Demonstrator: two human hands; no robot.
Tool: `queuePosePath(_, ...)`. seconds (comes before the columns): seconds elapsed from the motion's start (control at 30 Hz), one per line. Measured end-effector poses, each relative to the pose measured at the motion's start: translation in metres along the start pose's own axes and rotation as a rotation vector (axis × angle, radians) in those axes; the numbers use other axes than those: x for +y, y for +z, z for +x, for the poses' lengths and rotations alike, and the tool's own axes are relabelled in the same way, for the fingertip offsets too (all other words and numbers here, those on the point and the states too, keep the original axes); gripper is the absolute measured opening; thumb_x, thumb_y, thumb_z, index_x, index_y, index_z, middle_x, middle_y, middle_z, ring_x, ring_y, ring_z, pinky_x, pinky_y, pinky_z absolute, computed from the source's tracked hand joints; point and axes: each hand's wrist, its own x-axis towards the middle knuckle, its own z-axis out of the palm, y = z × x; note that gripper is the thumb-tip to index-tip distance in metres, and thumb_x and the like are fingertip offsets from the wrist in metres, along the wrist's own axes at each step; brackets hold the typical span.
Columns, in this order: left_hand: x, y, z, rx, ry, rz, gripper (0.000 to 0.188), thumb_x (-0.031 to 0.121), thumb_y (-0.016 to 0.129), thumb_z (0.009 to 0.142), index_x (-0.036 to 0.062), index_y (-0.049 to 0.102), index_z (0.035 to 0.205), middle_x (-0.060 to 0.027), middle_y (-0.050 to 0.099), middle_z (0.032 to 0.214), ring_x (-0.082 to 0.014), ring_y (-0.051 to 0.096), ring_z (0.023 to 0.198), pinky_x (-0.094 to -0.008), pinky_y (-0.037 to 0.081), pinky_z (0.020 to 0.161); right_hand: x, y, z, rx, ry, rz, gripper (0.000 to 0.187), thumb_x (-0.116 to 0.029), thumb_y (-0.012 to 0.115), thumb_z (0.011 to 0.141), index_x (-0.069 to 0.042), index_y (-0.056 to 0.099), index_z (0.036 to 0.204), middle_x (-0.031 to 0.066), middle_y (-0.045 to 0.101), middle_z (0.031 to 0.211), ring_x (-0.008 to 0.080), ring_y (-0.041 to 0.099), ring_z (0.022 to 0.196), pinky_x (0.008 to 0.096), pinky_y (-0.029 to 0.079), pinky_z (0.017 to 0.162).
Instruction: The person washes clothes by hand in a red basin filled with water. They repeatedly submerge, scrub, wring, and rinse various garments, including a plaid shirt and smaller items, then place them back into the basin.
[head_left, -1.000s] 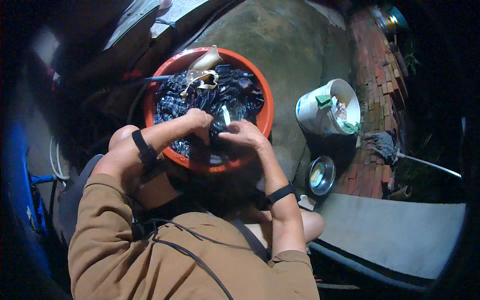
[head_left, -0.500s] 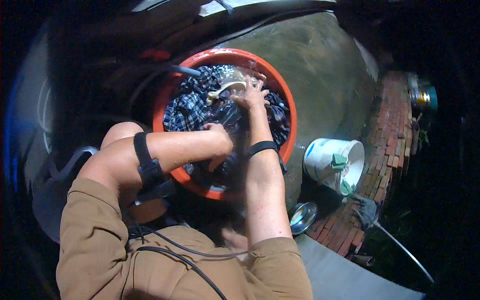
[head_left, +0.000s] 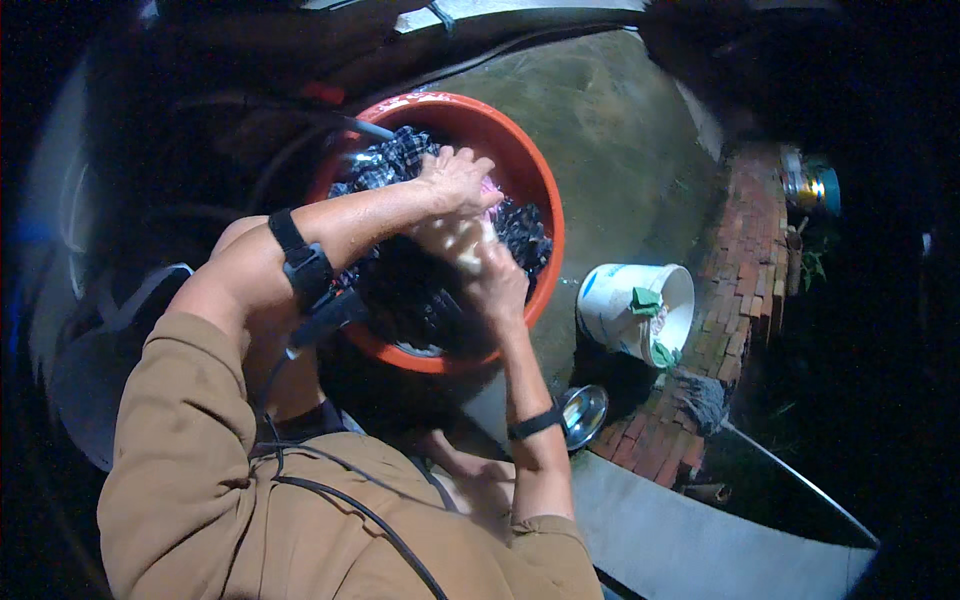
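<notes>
A round orange tub [head_left: 548,200] holds wet laundry, including dark plaid cloth [head_left: 385,165] and more dark fabric. Over its middle, my left hand [head_left: 458,183] curls its fingers around a pink and cream wet cloth [head_left: 462,238]. Closer to me, my right hand [head_left: 500,284] is closed on the lower end of the same cloth, which is smeared by motion. Both forearms reach over the tub's near rim. What lies under the cloth is in shadow and partly hidden by my left arm.
A grey-blue pipe [head_left: 370,129] reaches over the tub's far left rim. To the right lie a white bucket [head_left: 612,310] with green cloth, a shiny metal bowl [head_left: 585,415], a mop [head_left: 700,400] and a brick edging [head_left: 745,270]. A dark cable [head_left: 370,520] crosses my lap.
My left hand has moved up and right from the tub's near part. The right hand has drawn back toward me, from spread fingers to a closed grip. The cream cloth is now between both hands.
</notes>
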Motion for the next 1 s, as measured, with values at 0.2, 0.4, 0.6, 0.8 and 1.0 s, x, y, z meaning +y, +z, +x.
queuePosePath(0.2,0.003,0.047,-0.023,-0.387,0.021,0.112,0.081,0.077,0.050,0.075,0.0202,0.053,0.133,-0.0174,0.044,0.141,-0.0425,0.042,0.126,-0.0543,0.032,0.105,-0.039,-0.018,-0.090,0.100,-0.079,0.169,0.032,-0.007,0.070,0.068,-0.008,0.056,0.096,0.0159,0.058,0.096,0.0386,0.060,0.085,0.0464,0.050,0.071)
queuePosePath(0.4,-0.002,0.047,-0.037,-0.671,0.107,0.123,0.116,0.088,0.060,0.053,0.0046,0.047,0.132,-0.0222,0.052,0.129,-0.0373,0.051,0.119,-0.0529,0.028,0.106,0.001,-0.036,-0.105,-0.076,-0.016,0.466,0.050,-0.019,0.078,0.065,-0.010,0.057,0.109,0.0153,0.048,0.116,0.0332,0.047,0.116,0.0410,0.039,0.099)
queuePosePath(0.6,-0.004,0.090,-0.054,-0.490,0.109,0.323,0.130,0.062,0.087,0.040,0.0111,0.028,0.144,-0.0248,0.033,0.138,-0.0536,0.032,0.127,-0.0603,0.049,0.089,0.007,0.028,-0.064,-0.117,0.324,0.164,0.071,-0.048,0.062,0.082,-0.033,0.033,0.145,0.0192,0.022,0.147,0.0486,0.022,0.134,0.0685,0.029,0.100)
queuePosePath(0.8,-0.039,0.113,-0.009,-0.224,0.184,0.319,0.105,0.058,0.077,0.064,0.0066,0.031,0.142,-0.0252,0.037,0.136,-0.0480,0.036,0.126,-0.0517,0.046,0.096,0.036,0.069,0.004,-0.027,0.349,0.090,0.060,-0.059,0.047,0.089,-0.032,0.036,0.142,0.0188,0.022,0.148,0.0519,0.022,0.134,0.0740,0.025,0.096)
queuePosePath(1.0,-0.036,0.111,0.002,-0.102,0.099,0.147,0.098,0.058,0.078,0.065,0.0079,0.032,0.136,-0.0248,0.040,0.128,-0.0469,0.040,0.123,-0.0530,0.047,0.092,0.059,-0.008,0.084,-0.403,0.244,0.088,0.070,-0.065,0.061,0.076,-0.017,0.059,0.127,0.0211,0.060,0.121,0.0325,0.060,0.110,0.0399,0.048,0.092)
